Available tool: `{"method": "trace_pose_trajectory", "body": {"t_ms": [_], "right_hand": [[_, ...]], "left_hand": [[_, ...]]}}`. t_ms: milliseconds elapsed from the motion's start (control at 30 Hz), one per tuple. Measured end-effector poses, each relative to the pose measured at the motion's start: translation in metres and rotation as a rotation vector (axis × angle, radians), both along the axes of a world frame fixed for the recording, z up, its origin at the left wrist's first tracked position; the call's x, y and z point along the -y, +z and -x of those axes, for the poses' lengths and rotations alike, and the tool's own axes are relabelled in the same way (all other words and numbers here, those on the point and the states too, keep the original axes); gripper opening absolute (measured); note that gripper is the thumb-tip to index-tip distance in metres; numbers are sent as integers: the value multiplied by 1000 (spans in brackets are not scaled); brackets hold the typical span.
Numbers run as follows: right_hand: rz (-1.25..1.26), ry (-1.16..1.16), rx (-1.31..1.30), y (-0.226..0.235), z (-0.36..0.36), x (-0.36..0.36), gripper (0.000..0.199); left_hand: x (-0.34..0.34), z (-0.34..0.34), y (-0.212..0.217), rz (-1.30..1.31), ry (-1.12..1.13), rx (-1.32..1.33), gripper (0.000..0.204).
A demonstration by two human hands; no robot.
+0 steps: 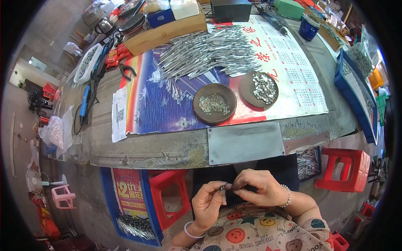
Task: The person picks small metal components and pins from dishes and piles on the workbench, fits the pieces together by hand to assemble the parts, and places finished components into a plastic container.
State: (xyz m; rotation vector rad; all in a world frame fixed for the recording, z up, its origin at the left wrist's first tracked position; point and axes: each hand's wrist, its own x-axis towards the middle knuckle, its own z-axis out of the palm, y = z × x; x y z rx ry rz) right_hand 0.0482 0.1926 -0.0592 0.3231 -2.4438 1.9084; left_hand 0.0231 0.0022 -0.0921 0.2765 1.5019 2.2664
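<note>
My left hand (208, 204), with a pale bangle at its wrist, is closed in a pinch around a small shiny metal part (222, 188). My right hand (258, 187), wearing a beaded bracelet, meets it at the fingertips. Its thumb and fingers are pressed together, and what they grip is hidden. Both hands are above my lap, just off the near table edge. Beyond them on the table are a brown dish (196, 109) of small thin metal pieces and another brown dish (244, 97) of small round silvery pieces. A large heap of slender metal rods (209, 52) lies behind the dishes.
A calendar sheet (310, 100) covers much of the table. Pliers (127, 72), a blue corded tool (85, 101) and a white tray (79, 77) are at left. A blue bin (356, 100) stands right; red stools (343, 169) and a blue crate (109, 196) are below the table.
</note>
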Motion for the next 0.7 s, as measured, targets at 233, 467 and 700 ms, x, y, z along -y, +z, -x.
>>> {"method": "trace_pose_trajectory", "body": {"t_ms": [233,467,700], "right_hand": [[132,-94,38,-9,-6,11,13],[145,-175,-3,-17,-11,19,15],[212,-246,76,-23,-14,22,20]], "left_hand": [[1,-6,0,-42,9,33,18],[-1,-5,-2,-57,-10,58,19],[-1,-4,-5,-30,11,96,17]]}}
